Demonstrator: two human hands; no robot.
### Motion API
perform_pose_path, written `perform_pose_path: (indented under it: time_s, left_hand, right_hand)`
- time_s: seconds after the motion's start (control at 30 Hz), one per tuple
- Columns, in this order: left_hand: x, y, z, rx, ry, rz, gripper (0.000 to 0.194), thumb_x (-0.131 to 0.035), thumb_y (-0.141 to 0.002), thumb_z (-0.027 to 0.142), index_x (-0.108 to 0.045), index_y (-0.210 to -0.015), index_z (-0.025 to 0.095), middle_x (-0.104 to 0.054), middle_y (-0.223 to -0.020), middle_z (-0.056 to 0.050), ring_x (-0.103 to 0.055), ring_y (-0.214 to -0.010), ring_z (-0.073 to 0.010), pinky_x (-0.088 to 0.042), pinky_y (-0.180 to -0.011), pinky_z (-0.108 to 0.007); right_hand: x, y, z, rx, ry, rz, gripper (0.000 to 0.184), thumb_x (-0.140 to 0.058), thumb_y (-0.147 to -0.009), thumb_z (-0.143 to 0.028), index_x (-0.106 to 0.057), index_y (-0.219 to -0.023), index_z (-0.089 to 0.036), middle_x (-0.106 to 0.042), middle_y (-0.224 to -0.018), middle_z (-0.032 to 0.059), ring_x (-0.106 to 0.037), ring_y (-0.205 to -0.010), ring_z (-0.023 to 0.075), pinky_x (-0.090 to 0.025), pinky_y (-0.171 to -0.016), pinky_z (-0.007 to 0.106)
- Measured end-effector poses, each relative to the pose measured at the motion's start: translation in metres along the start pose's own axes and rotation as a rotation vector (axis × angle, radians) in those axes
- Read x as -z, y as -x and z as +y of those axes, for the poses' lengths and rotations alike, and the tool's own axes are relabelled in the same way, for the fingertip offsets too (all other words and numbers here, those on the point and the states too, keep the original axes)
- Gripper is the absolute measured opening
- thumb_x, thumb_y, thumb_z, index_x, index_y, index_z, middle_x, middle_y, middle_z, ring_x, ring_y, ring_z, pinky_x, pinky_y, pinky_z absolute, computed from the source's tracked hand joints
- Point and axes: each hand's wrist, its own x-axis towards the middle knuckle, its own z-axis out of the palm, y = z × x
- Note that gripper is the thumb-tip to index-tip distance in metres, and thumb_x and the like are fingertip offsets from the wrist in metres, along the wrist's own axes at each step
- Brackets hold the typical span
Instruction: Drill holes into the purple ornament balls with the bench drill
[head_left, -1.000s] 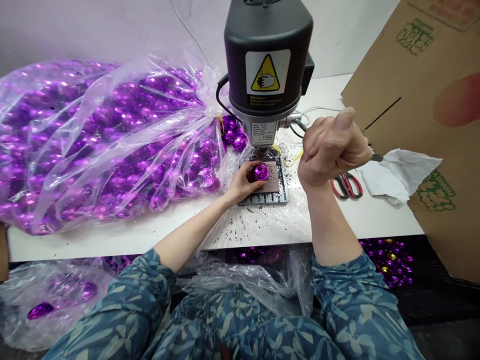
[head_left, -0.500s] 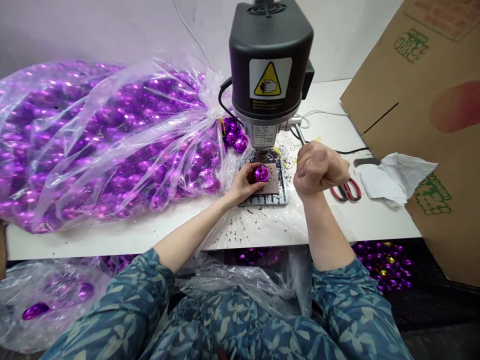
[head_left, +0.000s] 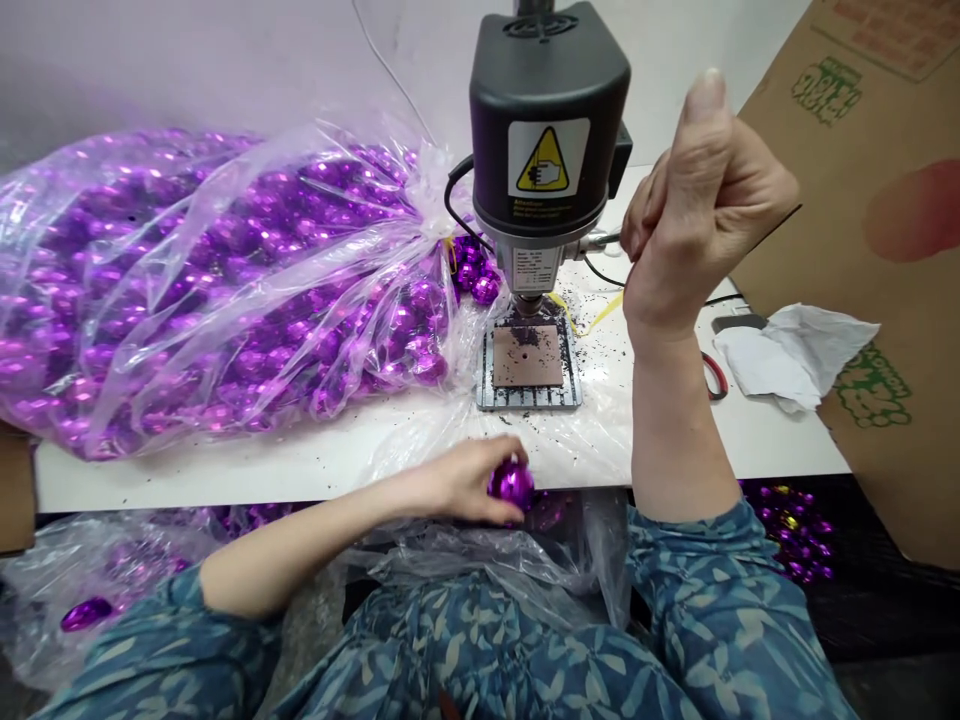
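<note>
My left hand [head_left: 480,482] is closed round a shiny purple ball [head_left: 513,484] at the front edge of the white table. A drill press [head_left: 551,130] with a black motor housing and a yellow warning label stands ahead. Below its chuck [head_left: 529,303], a brown square board [head_left: 526,362] with a small hole lies on the slotted metal base [head_left: 531,400], strewn with dark shavings. My right hand [head_left: 701,200] is raised right of the press, its fist wrapped round the feed lever [head_left: 600,241]; the lever's end is hidden in the fist.
A large clear bag [head_left: 225,290] full of purple balls fills the table's left side. To the right lie red-handled scissors [head_left: 715,377], partly hidden, and crumpled white paper [head_left: 787,355]. A cardboard box [head_left: 885,300] stands far right. More purple balls [head_left: 799,530] lie below the table.
My left hand has brought the purple ball off the board toward me, to the table's front edge. My right hand has risen with the lever, up and to the right.
</note>
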Motion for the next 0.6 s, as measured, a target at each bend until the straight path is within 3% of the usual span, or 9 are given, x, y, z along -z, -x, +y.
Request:
perform_pose_path:
  time_s: [0.07,0.1,0.17,0.27,0.37,0.4,0.5,0.6]
  left_hand:
    - [-0.017,0.02,0.004,-0.026,-0.201,-0.157,0.055,-0.093,-0.078,0.034,-0.067,-0.123,0.017,-0.077,-0.11,-0.011,-0.076,-0.093,-0.0284,-0.06,-0.078,-0.036]
    - [-0.023,0.024,0.004,-0.051,-0.262,-0.176,0.057,-0.092,-0.08,0.034,-0.067,-0.128,0.016,-0.077,-0.112,-0.013,-0.077,-0.095,-0.0293,-0.061,-0.079,-0.036]
    - [-0.02,0.02,-0.002,-0.108,-0.268,-0.105,0.049,-0.083,-0.091,0.037,-0.067,-0.133,0.017,-0.079,-0.112,-0.013,-0.077,-0.094,-0.0268,-0.062,-0.08,-0.036]
    - [0.022,-0.017,-0.019,-0.114,-0.18,0.223,0.026,-0.055,-0.108,0.028,-0.069,-0.128,0.018,-0.079,-0.104,-0.008,-0.074,-0.083,-0.0182,-0.062,-0.079,-0.033]
    - [0.085,-0.078,-0.043,0.026,-0.341,0.639,0.039,-0.044,-0.102,0.006,-0.069,-0.129,0.017,-0.076,-0.117,-0.013,-0.073,-0.1,-0.0232,-0.063,-0.09,-0.042]
    - [0.104,-0.099,-0.051,0.081,-0.445,0.707,0.046,-0.046,-0.096,0.0,-0.069,-0.132,0.016,-0.074,-0.126,-0.015,-0.071,-0.113,-0.0276,-0.061,-0.098,-0.046]
    - [0.138,-0.152,-0.071,0.199,-0.676,0.615,0.057,-0.057,-0.084,-0.005,-0.069,-0.136,0.014,-0.067,-0.14,-0.019,-0.06,-0.135,-0.0377,-0.054,-0.113,-0.053]
    - [0.147,-0.178,-0.086,0.183,-0.648,0.565,0.05,-0.064,-0.083,0.0,-0.071,-0.129,0.016,-0.066,-0.143,-0.019,-0.058,-0.138,-0.0373,-0.051,-0.114,-0.053]
  right_hand:
    - [0.001,0.001,0.0,-0.004,0.045,-0.004,0.071,-0.051,-0.087,-0.081,-0.028,-0.051,-0.025,-0.024,-0.043,-0.0062,-0.027,-0.036,0.0083,-0.029,-0.043,0.035]
    - [0.001,0.001,0.0,-0.011,0.072,-0.01,0.072,-0.046,-0.087,-0.085,-0.027,-0.051,-0.025,-0.024,-0.043,-0.0059,-0.027,-0.036,0.0088,-0.029,-0.043,0.035]
    - [0.001,0.001,-0.001,-0.017,0.095,-0.014,0.073,-0.04,-0.087,-0.088,-0.026,-0.052,-0.025,-0.022,-0.043,-0.0054,-0.027,-0.037,0.0097,-0.028,-0.044,0.036]
    - [0.0,0.001,-0.001,-0.014,0.091,-0.01,0.073,-0.041,-0.088,-0.087,-0.025,-0.053,-0.025,-0.023,-0.043,-0.0054,-0.028,-0.038,0.0094,-0.03,-0.046,0.035]
    - [0.001,0.003,0.0,-0.032,0.189,-0.013,0.073,-0.033,-0.089,-0.087,-0.024,-0.053,-0.025,-0.023,-0.044,-0.0055,-0.029,-0.04,0.008,-0.034,-0.048,0.033]
    - [0.002,0.003,0.001,-0.043,0.212,-0.013,0.073,-0.032,-0.09,-0.087,-0.026,-0.053,-0.024,-0.023,-0.044,-0.0055,-0.029,-0.04,0.0077,-0.035,-0.049,0.032]
    - [0.005,0.005,0.002,-0.062,0.185,-0.015,0.072,-0.037,-0.091,-0.085,-0.03,-0.053,-0.024,-0.026,-0.045,-0.0054,-0.029,-0.041,0.0075,-0.034,-0.049,0.032]
    - [0.006,0.006,0.001,-0.07,0.15,-0.038,0.071,-0.041,-0.093,-0.082,-0.03,-0.053,-0.024,-0.025,-0.045,-0.0059,-0.029,-0.041,0.0069,-0.034,-0.049,0.031]
